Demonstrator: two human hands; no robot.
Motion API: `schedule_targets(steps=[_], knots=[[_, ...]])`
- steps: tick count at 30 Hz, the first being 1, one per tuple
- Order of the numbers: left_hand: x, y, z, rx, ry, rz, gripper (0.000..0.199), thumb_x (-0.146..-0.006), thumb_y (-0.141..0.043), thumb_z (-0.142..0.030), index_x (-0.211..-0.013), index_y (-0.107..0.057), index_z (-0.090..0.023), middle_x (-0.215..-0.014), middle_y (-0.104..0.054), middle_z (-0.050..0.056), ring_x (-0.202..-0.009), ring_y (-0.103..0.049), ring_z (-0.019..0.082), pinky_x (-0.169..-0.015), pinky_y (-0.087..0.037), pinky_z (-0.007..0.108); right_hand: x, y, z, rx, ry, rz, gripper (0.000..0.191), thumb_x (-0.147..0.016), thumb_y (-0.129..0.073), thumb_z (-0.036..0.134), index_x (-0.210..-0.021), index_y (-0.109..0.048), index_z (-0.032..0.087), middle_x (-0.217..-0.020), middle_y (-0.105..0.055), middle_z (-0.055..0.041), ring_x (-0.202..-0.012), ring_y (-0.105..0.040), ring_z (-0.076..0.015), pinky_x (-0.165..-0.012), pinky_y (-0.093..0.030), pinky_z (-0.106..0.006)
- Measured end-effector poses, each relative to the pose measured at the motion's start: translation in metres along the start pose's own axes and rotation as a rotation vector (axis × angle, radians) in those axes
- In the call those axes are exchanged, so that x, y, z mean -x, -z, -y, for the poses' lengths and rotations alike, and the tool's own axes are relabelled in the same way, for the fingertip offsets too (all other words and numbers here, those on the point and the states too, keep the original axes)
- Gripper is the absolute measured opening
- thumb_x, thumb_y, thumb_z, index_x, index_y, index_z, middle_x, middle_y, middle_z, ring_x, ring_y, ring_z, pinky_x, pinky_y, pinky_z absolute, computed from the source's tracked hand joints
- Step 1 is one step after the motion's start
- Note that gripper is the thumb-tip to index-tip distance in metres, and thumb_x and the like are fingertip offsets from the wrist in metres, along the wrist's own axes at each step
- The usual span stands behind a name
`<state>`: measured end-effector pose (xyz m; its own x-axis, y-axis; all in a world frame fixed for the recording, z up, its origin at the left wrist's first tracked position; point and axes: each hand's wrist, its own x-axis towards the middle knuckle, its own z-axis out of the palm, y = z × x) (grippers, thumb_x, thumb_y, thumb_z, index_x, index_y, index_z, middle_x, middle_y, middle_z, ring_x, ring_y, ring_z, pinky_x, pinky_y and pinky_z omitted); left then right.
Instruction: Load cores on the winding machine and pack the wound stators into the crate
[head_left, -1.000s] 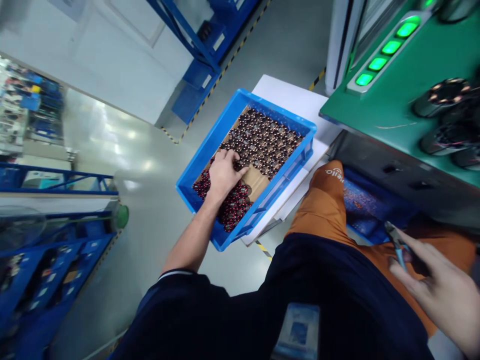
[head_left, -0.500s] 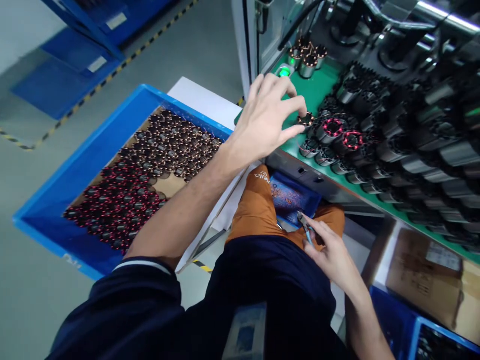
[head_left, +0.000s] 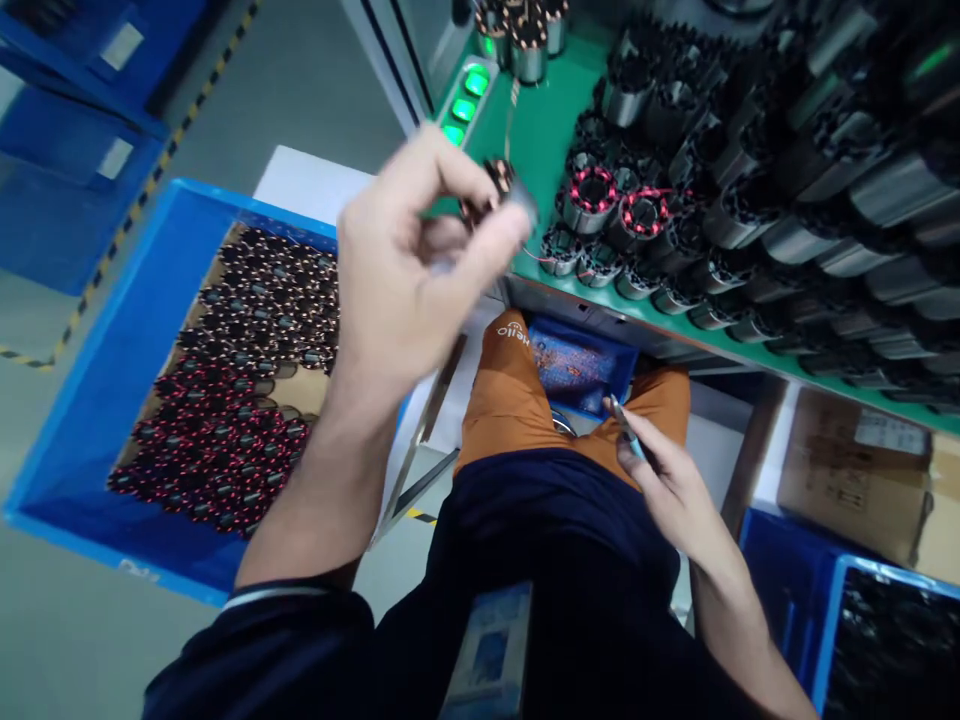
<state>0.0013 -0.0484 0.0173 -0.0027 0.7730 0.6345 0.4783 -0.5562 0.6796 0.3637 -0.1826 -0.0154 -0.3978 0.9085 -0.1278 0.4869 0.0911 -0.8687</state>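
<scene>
My left hand [head_left: 420,240] pinches a copper-wound motor stator [head_left: 501,180] between thumb and fingers, lifted above the green worktop [head_left: 559,90]. A wire end sticks up from this stator, and motion blurs its outline. Low over my lap, my right hand [head_left: 671,480] is closed around small wire cutters [head_left: 626,430] with a light blue handle. Two stators with red windings, one of them a red-wound stator [head_left: 592,195], stand on the worktop to the right of my left hand. A group of copper-wound stators [head_left: 529,45] stands at the back left of the worktop.
At left a blue bin [head_left: 82,360] holds many wound stators. Many dark stator cores [head_left: 795,220] crowd the worktop's right side. Green lit buttons [head_left: 465,108] sit at its left edge. A small blue tray [head_left: 577,365] with wire scraps lies below, and a cardboard box [head_left: 847,470] at right.
My left hand has picked the copper-wound stator up off the worktop and drawn it toward me. The right hand keeps the cutters over my lap, and the view has shifted.
</scene>
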Motion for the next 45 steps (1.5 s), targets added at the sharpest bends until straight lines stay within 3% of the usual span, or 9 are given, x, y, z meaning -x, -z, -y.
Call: schedule_targets(steps=[2,4,8,16,22,29,36,42,45], knots=[[0.025,-0.009,-0.048,0.082,-0.095,-0.013,0.027,-0.104,-0.092,-0.044,-0.11,-0.072,-0.027,-0.115,-0.081,0.003,-0.101,-0.08,0.02,-0.068,-0.058,0.039,0.004,0.004,0.016,-0.023,0.013,-0.036,0.053,-0.123,-0.066,0.034,-0.175,-0.075,0.035,-0.121,-0.082,-0.0054,-0.105,-0.076,-0.021,-0.103,-0.066,-0.039],[0.043,-0.02,-0.085,0.017,0.043,0.114,0.016,-0.101,-0.089,-0.028,-0.107,-0.074,-0.027,-0.124,-0.085,0.006,-0.117,-0.083,0.026,-0.08,-0.066,0.04,0.006,0.009,0.034,-0.012,0.036,-0.067,0.058,-0.122,-0.068,0.031,-0.18,-0.07,0.043,-0.115,-0.078,-0.0027,-0.099,-0.071,-0.0197,-0.093,-0.063,-0.035],[0.059,-0.036,-0.115,-0.031,0.029,0.1,0.017,-0.106,-0.091,-0.027,-0.1,-0.075,-0.024,-0.117,-0.086,0.007,-0.106,-0.084,0.022,-0.085,-0.071,0.036,0.005,0.011,0.056,0.017,0.066,-0.102,0.063,-0.122,-0.066,0.027,-0.182,-0.067,0.046,-0.11,-0.071,-0.003,-0.099,-0.066,-0.0216,-0.088,-0.06,-0.037],[0.07,-0.04,-0.115,-0.105,-0.001,0.108,0.026,-0.107,-0.1,-0.031,-0.097,-0.077,-0.025,-0.119,-0.089,0.005,-0.099,-0.086,0.021,-0.079,-0.07,0.035,0.001,0.004,0.05,-0.03,0.09,-0.086,0.074,-0.117,-0.064,0.02,-0.187,-0.061,0.044,-0.129,-0.078,-0.0045,-0.113,-0.067,-0.0245,-0.108,-0.063,-0.044],[0.075,-0.038,-0.118,-0.126,0.022,0.155,0.019,-0.107,-0.099,-0.029,-0.104,-0.081,-0.031,-0.122,-0.089,0.0,-0.097,-0.085,0.021,-0.083,-0.071,0.04,0.001,0.004,0.051,-0.022,0.061,-0.084,0.067,-0.119,-0.065,0.026,-0.184,-0.066,0.04,-0.12,-0.075,-0.0053,-0.108,-0.067,-0.0261,-0.104,-0.064,-0.046],[0.076,-0.039,-0.112,-0.063,-0.003,0.122,0.022,-0.099,-0.103,-0.03,-0.103,-0.082,-0.03,-0.122,-0.091,0.004,-0.099,-0.086,0.025,-0.081,-0.07,0.043,0.005,0.005,0.048,0.012,0.012,-0.078,0.063,-0.118,-0.065,0.031,-0.181,-0.069,0.037,-0.117,-0.074,-0.0063,-0.109,-0.067,-0.0271,-0.102,-0.066,-0.047],[0.074,-0.041,-0.111,-0.054,-0.001,0.165,0.022,-0.098,-0.103,-0.033,-0.101,-0.081,-0.034,-0.117,-0.09,0.002,-0.093,-0.083,0.026,-0.072,-0.063,0.044,0.004,0.003,0.049,0.001,0.076,-0.129,0.072,-0.112,-0.066,0.015,-0.179,-0.071,0.041,-0.105,-0.07,-0.0021,-0.094,-0.064,-0.0208,-0.09,-0.063,-0.038],[0.078,-0.04,-0.11,0.018,0.025,0.176,0.02,-0.098,-0.105,-0.038,-0.105,-0.086,-0.036,-0.121,-0.09,0.004,-0.1,-0.085,0.028,-0.08,-0.066,0.044,0.003,0.001,0.049,0.051,0.091,-0.188,0.063,-0.11,-0.066,0.017,-0.168,-0.082,0.034,-0.104,-0.081,-0.0037,-0.084,-0.07,-0.0201,-0.079,-0.065,-0.036],[0.081,-0.041,-0.108,0.044,0.058,0.172,0.021,-0.096,-0.107,-0.039,-0.104,-0.088,-0.038,-0.122,-0.09,0.003,-0.1,-0.084,0.028,-0.082,-0.067,0.045,0.0,0.0,0.044,0.037,0.108,-0.198,0.058,-0.105,-0.066,0.017,-0.156,-0.089,0.03,-0.117,-0.092,-0.0056,-0.082,-0.077,-0.0198,-0.081,-0.071,-0.037]])
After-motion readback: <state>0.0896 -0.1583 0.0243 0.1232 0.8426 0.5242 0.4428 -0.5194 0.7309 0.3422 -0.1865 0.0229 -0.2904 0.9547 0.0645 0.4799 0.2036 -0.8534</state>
